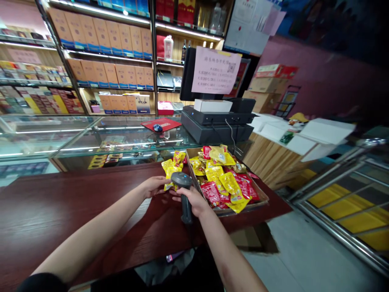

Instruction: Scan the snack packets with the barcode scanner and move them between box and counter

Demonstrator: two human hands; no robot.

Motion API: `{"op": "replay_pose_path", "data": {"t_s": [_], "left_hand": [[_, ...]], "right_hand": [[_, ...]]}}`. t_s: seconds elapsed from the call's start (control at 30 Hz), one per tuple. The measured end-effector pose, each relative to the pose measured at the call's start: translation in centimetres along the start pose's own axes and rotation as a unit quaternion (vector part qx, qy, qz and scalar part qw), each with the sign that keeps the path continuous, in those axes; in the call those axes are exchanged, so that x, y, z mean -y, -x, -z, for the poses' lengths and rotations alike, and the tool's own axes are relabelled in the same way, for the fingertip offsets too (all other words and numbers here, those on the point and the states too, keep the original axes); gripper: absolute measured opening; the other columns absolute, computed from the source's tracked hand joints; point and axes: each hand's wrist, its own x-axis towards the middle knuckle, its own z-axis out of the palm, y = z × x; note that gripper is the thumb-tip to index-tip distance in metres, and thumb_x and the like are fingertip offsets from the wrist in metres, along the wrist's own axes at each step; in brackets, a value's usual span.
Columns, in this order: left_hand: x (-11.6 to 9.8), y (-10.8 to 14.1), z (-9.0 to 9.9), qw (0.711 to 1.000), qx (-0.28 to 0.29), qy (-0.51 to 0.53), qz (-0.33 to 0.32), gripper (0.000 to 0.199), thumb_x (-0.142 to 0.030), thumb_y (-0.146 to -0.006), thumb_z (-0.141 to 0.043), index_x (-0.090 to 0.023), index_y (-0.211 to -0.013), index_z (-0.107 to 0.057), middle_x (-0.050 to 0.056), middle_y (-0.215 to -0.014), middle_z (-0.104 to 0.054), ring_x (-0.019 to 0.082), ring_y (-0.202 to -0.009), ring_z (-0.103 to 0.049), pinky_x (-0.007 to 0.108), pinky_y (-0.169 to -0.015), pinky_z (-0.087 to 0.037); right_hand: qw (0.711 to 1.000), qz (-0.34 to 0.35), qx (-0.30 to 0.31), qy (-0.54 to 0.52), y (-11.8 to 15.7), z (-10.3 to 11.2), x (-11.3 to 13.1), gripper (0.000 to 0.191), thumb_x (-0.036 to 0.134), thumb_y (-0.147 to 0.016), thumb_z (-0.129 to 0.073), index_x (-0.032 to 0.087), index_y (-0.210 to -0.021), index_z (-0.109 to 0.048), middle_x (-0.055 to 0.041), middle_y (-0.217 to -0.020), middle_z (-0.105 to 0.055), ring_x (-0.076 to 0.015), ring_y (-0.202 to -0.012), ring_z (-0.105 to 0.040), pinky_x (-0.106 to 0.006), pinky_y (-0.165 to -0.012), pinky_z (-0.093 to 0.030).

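My right hand is wrapped round the handle of a dark barcode scanner, its head pointing over the yellow packets. My left hand reaches in from the left, thumb and fingers closed on the edge of a yellow snack packet; the scanner's head hides part of that grip. Just behind lie several more yellow packets in a small pile on the dark red wooden counter. Right of the scanner, an open shallow cardboard box holds many red and yellow snack packets.
A monitor with a pink paper sign stands on a black cash drawer behind the box. A mouse rests on a red mat on the glass display case. At right are white cartons and a metal railing.
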Motion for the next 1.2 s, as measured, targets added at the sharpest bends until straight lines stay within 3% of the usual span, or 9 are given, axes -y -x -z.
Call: {"op": "replay_pose_path", "data": {"t_s": [0.1, 0.2, 0.33, 0.47, 0.8, 1.2], "left_hand": [[-0.3, 0.3, 1.2, 0.999, 0.012, 0.049, -0.009, 0.031, -0.019, -0.057, -0.084, -0.014, -0.075, -0.058, 0.006, -0.08, -0.07, 0.014, -0.069, -0.067, 0.025, -0.068, -0.054], [-0.4, 0.2, 2.2, 0.999, -0.018, 0.045, -0.013, 0.033, -0.014, -0.057, -0.083, -0.014, -0.079, -0.059, 0.006, -0.08, -0.07, 0.016, -0.069, -0.068, 0.028, -0.067, -0.056], [-0.3, -0.1, 2.9, 0.998, -0.038, 0.047, -0.037, 0.038, -0.009, -0.059, -0.08, -0.016, -0.093, -0.064, 0.006, -0.085, -0.072, 0.016, -0.068, -0.068, 0.027, -0.065, -0.056], [-0.2, -0.7, 2.8, 0.996, -0.074, 0.043, -0.036, 0.03, -0.011, -0.063, -0.078, -0.014, -0.09, -0.066, 0.007, -0.083, -0.072, 0.015, -0.064, -0.067, 0.025, -0.059, -0.055], [-1.5, 0.1, 1.9, 0.996, -0.07, 0.024, -0.057, 0.03, -0.015, -0.062, -0.08, -0.011, -0.089, -0.067, 0.009, -0.081, -0.072, 0.016, -0.063, -0.066, 0.025, -0.055, -0.054], [-1.0, -1.1, 2.3, 0.996, -0.08, 0.011, -0.04, 0.03, -0.013, -0.065, -0.078, -0.014, -0.093, -0.067, 0.008, -0.082, -0.072, 0.014, -0.062, -0.066, 0.022, -0.054, -0.052]], "right_hand": [[0.999, 0.002, -0.005, 0.036, 0.1, -0.7, 0.0, 0.019, 0.018, -0.059, -0.07, 0.015, -0.077, -0.064, -0.0056, -0.088, -0.069, -0.0224, -0.091, -0.067, -0.032, -0.073, -0.055], [0.993, 0.005, -0.048, 0.104, 0.2, -1.8, -0.7, 0.02, 0.02, -0.059, -0.07, 0.015, -0.077, -0.063, -0.0034, -0.081, -0.067, -0.0206, -0.086, -0.067, -0.028, -0.065, -0.055], [0.99, -0.008, -0.038, 0.136, 1.1, -3.4, -2.5, 0.017, 0.025, -0.062, -0.065, 0.015, -0.075, -0.06, -0.0028, -0.069, -0.065, -0.0164, -0.061, -0.064, -0.024, -0.045, -0.05], [0.986, -0.04, -0.04, 0.16, 2.2, -5.0, -4.0, 0.014, 0.028, -0.066, -0.058, 0.016, -0.062, -0.054, 0.002, -0.046, -0.053, -0.0107, -0.036, -0.049, -0.022, -0.033, -0.042], [0.972, -0.01, -0.06, 0.226, 2.1, -5.6, -4.0, 0.014, 0.029, -0.067, -0.055, 0.018, -0.06, -0.05, 0.0055, -0.037, -0.046, -0.0094, -0.03, -0.042, -0.02, -0.029, -0.036], [0.975, -0.018, -0.058, 0.213, 2.0, -5.6, -3.8, 0.011, 0.027, -0.065, -0.054, 0.019, -0.061, -0.049, 0.0069, -0.037, -0.044, -0.0095, -0.03, -0.041, -0.02, -0.029, -0.036]]}}
